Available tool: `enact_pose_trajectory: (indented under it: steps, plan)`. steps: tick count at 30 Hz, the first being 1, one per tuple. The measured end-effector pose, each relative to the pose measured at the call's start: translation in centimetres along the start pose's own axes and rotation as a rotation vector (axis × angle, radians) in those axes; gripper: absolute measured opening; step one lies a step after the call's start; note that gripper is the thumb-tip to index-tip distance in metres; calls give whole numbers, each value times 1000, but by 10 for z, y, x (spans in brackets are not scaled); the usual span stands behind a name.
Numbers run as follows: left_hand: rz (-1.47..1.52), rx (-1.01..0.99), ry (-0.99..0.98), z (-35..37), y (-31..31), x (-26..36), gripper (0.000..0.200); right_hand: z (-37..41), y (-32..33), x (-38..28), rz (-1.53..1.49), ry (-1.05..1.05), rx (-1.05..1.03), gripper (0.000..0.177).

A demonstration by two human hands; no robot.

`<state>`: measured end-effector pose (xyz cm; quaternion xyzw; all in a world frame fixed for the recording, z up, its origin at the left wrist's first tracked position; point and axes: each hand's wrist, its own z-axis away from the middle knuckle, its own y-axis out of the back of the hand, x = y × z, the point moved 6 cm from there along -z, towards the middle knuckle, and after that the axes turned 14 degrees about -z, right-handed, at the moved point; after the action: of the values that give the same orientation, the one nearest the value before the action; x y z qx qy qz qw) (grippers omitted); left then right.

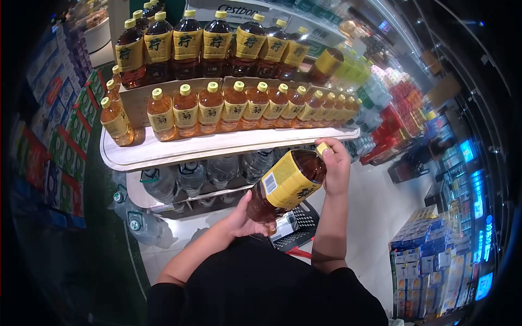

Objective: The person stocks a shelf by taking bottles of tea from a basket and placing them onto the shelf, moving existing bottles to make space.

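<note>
A large bottle of dark brown tea (287, 182) with a yellow label and yellow cap lies tilted between my two hands, in front of my body. My left hand (247, 220) supports its base, thumb on one side and fingers underneath. My right hand (334, 163) grips the neck around the yellow cap. Part of a barcode shows on the label. Just beyond the bottle is the wooden display shelf (190, 155), with a row of smaller amber tea bottles (234, 108) standing on it. Behind them, higher up, stand large dark tea bottles (185, 46) with yellow labels.
Large water bottles (220, 171) stand on the lower shelf, and more water jugs (144, 225) are on the floor at left. A black shopping basket (302, 228) is below the held bottle. Stacked cartons (429, 266) stand at right, green and red boxes (68, 146) at left.
</note>
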<state>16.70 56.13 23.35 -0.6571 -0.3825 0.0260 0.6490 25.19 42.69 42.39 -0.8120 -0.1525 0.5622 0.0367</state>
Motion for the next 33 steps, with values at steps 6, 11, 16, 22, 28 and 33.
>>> enact_pose_trajectory:
  steps: [6, 11, 16, 22, 28, 33]
  plan:
    - [-241, 86, -160, 16, -6, 11, 81, -2, -11, -8, 111, 66, 82, 22]
    - [-1349, 610, -817, 41, -33, 59, 111, -3, -13, -26, 295, 133, 61, 15]
    - [-1647, 710, -1244, 53, -67, 74, 111, -4, -23, -34, 243, 63, 121, 13]
    - [-1526, 648, -903, 42, -58, 63, 120, -2, -35, -55, 302, 126, 145, 11]
    - [-254, 73, -250, 9, -48, 38, 68, 4, -91, -109, 763, 311, -82, 13]
    - [-300, 167, -259, -7, -48, 50, 55, -11, -76, -118, 805, 252, -93, 17]
